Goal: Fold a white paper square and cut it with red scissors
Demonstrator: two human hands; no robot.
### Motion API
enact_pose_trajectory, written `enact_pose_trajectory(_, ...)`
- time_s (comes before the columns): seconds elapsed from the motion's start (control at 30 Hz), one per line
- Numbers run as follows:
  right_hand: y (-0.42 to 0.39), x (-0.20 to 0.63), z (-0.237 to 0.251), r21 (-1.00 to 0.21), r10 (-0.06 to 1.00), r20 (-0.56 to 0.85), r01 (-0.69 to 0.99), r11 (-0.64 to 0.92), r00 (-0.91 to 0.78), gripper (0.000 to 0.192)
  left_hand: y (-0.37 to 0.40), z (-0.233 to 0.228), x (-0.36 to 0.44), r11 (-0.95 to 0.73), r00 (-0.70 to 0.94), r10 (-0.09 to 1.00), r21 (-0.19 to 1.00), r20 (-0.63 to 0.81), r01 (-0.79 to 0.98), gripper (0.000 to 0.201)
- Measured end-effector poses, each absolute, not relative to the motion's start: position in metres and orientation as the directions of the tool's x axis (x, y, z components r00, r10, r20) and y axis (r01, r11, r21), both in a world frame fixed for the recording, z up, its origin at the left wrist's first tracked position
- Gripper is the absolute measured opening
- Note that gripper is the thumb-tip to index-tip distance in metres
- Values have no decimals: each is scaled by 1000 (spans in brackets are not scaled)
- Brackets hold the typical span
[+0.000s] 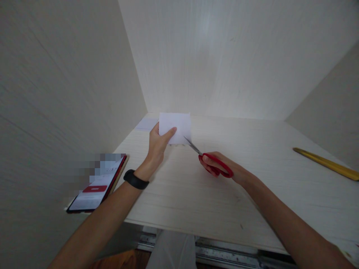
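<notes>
The left hand (160, 141) is clamped on a white paper sheet (178, 120), thumb on its near face, holding it over the far part of the pale tabletop (179, 198). The right hand (224, 161) is closed around the handles of red-handled scissors (200, 153), angled up toward the sheet's lower right corner. For a clean cut, the sheet should stay flat and steady, the blades should open wide enough to take its edge near the pivot, and the left thumb should keep clear of their line. The sheet looks plain, roughly rectangular and stiff enough to stand without drooping (another pale sheet (146, 123) lies behind it, to the left). The slim metal blades look nearly together; their tips overlap the paper in view, though whether they touch it I cannot tell.
</notes>
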State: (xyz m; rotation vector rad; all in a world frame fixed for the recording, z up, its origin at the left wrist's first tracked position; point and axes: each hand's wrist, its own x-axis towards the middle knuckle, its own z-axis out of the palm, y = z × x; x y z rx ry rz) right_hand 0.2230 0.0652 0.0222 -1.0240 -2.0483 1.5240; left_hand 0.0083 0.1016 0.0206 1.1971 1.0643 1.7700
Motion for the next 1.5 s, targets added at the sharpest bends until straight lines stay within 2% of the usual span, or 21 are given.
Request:
enact_pose_trajectory(1.03, 65, 221, 24, -929, 742, -96, 328, 174, -664, 61, 104, 18, 8, -416, -310, 877, 904, 368, -104, 42)
enact_pose_trajectory(1.5, 68, 221, 16, -931, 793, -106, 341, 133, -599, 58, 103, 20, 9, -401, -307, 885, 908, 349, -125, 43)
